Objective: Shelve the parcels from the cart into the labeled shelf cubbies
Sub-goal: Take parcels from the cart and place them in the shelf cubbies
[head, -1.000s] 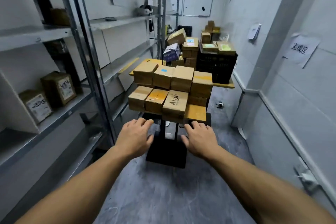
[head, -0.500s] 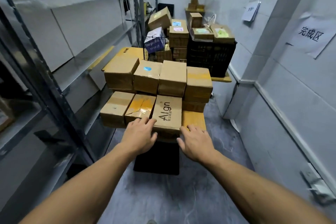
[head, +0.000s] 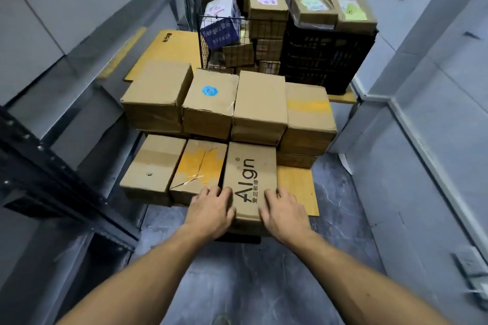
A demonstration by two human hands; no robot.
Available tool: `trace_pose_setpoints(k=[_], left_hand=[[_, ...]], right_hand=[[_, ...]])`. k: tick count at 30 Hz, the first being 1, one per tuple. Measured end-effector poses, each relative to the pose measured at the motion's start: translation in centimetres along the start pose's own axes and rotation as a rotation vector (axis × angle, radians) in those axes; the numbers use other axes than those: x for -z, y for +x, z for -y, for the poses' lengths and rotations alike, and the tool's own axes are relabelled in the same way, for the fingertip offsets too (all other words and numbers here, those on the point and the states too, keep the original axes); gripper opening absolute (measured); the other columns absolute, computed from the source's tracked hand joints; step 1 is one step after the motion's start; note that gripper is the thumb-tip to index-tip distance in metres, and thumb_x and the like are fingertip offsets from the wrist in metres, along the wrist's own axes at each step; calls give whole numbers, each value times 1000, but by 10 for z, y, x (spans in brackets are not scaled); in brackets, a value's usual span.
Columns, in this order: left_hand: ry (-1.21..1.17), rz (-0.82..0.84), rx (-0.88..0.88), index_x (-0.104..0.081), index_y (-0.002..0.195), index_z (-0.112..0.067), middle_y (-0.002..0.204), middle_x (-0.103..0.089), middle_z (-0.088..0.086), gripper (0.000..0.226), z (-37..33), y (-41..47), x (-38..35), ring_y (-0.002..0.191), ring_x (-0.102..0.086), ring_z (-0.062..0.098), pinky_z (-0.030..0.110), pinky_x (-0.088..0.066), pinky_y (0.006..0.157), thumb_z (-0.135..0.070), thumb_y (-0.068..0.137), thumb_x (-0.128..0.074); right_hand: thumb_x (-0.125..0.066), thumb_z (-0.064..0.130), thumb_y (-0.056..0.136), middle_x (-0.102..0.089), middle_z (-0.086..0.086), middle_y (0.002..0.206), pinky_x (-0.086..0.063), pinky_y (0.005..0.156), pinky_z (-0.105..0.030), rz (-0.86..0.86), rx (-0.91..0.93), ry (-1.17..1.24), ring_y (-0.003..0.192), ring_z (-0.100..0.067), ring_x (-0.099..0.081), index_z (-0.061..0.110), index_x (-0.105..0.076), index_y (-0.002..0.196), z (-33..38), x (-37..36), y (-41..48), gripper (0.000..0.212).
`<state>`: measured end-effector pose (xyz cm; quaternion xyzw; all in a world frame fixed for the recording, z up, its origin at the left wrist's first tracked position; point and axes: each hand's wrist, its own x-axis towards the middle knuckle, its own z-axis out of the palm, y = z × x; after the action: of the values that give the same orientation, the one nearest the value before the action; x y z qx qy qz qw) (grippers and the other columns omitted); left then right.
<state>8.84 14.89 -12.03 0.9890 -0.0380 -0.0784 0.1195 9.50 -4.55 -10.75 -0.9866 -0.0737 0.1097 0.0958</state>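
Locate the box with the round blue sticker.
Head view, centre-left: the blue-sticker box sits second from left in the raised back row, directly behind the yellow-taped box.

My left hand (head: 211,210) and right hand (head: 284,212) cover the near corners of the box (head: 250,174), so whether my fingers hook its sides is hidden. The shelf (head: 52,174) runs off the left edge. The labels (head: 313,4) on the far boxes (head: 266,24) are too small to read.

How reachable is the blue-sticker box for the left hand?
Probably yes: nothing is stacked on the blue-sticker box, one row behind the Align box the left hand holds, though it must let go first.
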Motion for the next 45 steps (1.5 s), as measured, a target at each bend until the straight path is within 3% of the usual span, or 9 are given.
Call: trace_pose_setpoints(k=[7, 14, 19, 25, 31, 35, 38, 42, 45], left_hand=[[-99, -28, 9, -33, 139, -32, 136, -42, -1, 56, -2, -8, -11, 120, -37, 22, 40, -39, 100, -55, 91, -47], [-484, -159, 37, -46, 137, -29, 135, -34, -8, 53, -27, -50, -13, 121, -41, 11, 31, -41, 104, -47, 89, -59], [-817, -339, 18, -52, 129, -35, 128, -45, -20, 44, -57, -83, 0, 118, -49, 0, 28, -49, 97, -47, 87, -58], [-897, -458, 285, -45, 138, -34, 132, -44, -13, 56, -82, -95, 0, 119, -48, 3, 36, -48, 98, -51, 86, -52], [-1309, -398, 307, -50, 127, -52, 131, -59, -6, 55, -109, -107, -7, 119, -59, 17, 48, -49, 98, -65, 75, -64], [-1245, -498, 286, -49, 131, -51, 128, -60, -11, 62, -119, -112, -3, 117, -59, 13, 46, -52, 95, -63, 74, -69], [-1088, -522, 284, -43, 135, -52, 134, -53, -12, 66, -129, -118, 0, 122, -54, 10, 45, -52, 95, -65, 74, -67], [-851, -597, 272, -41, 137, -50, 130, -49, -17, 63, -146, -122, 2, 118, -49, -3, 33, -49, 95, -60, 78, -62], [-765, -611, 229, -41, 137, -49, 130, -48, -19, 57, -156, -125, 3, 117, -48, -6, 24, -47, 92, -52, 83, -60]], right_hand=[[-58, 38, 98, -43, -12, 141, -40, 106, -38, 40, -237, 640, 127, -30, -48, 34, -34, 150, -2, -18, 6, 58], [-65, 45, 92, -43, -10, 140, -40, 94, -31, 2, -240, 862, 125, -27, -49, 35, -42, 142, -21, -15, -14, 56], [-65, 49, 91, -46, -1, 143, -51, 98, -45, 29, -196, 1015, 124, -24, -51, 41, -42, 138, -48, -9, -38, 53], [-62, 62, 80, -50, 14, 131, -45, 81, -17, -35, -55, 1158, 113, 0, -52, 58, -45, 119, -72, 3, -66, 43], [-57, 53, 90, -46, 17, 136, -43, 107, -40, 0, 115, 1072, 127, -11, -47, 63, -42, 125, -89, 17, -78, 40], [-54, 41, 99, -36, 10, 138, -34, 109, -31, 18, 181, 900, 132, -9, -37, 53, -44, 137, -98, 26, -78, 40], [-55, 45, 98, -50, 8, 137, -37, 101, -22, 20, 206, 854, 123, -4, -46, 36, -50, 143, -99, 37, -78, 46], [-59, 58, 91, -55, 6, 138, -49, 104, -41, 67, 252, 1016, 124, -11, -54, 45, -37, 146, -89, 47, -88, 61], [-66, 58, 86, -55, 11, 136, -51, 101, -43, 46, 268, 1043, 123, -12, -55, 54, -26, 138, -82, 46, -96, 66]])
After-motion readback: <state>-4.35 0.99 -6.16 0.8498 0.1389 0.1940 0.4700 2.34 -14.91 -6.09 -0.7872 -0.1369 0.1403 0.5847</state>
